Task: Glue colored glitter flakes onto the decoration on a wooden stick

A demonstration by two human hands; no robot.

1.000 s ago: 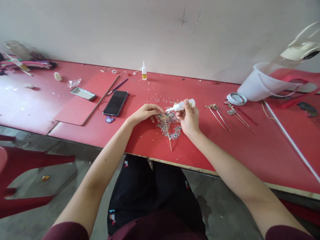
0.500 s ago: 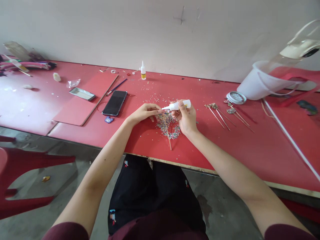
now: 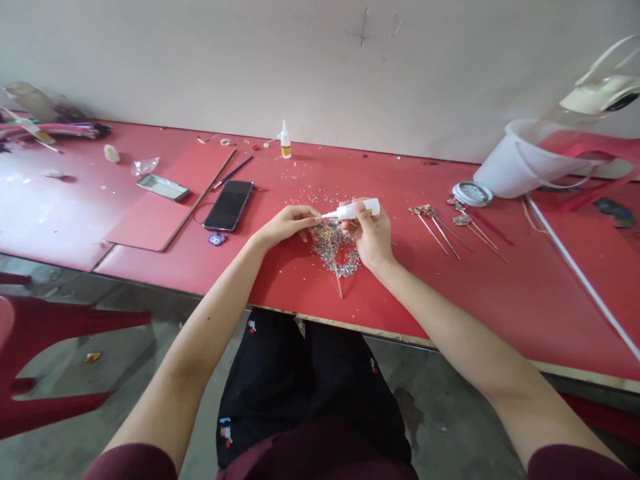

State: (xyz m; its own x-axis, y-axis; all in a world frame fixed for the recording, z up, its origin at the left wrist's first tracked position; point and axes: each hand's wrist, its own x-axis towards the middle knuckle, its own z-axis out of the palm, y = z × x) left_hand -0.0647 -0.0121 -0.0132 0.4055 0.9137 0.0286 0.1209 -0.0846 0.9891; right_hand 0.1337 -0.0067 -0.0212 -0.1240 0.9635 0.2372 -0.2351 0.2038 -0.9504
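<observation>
My right hand (image 3: pixel 371 235) is closed around a small white glue bottle (image 3: pixel 357 209), tipped sideways with its nozzle pointing left. The nozzle tip is right by the fingertips of my left hand (image 3: pixel 293 223). Those fingers are pinched together, and what sits between them is too small to make out. A thin wooden stick (image 3: pixel 336 267) runs from just beside the left fingertips down toward the table's front edge. Beneath both hands lies a pile of small multicoloured chips (image 3: pixel 349 263), spread over the red table (image 3: pixel 280 277).
To the right lie several sticks with chip-covered heads (image 3: pixel 429 212), near a round white lid (image 3: pixel 472 194) and a white bucket (image 3: pixel 505 163). A second glue bottle (image 3: pixel 285 143) stands near the wall. Leftward are a phone (image 3: pixel 229 206), a paintbrush (image 3: pixel 233 173) and a shallow tray (image 3: pixel 164 187).
Almost nothing differs. Both hands and the glue bottle keep the same pose, and the whole view has shifted very slightly.
</observation>
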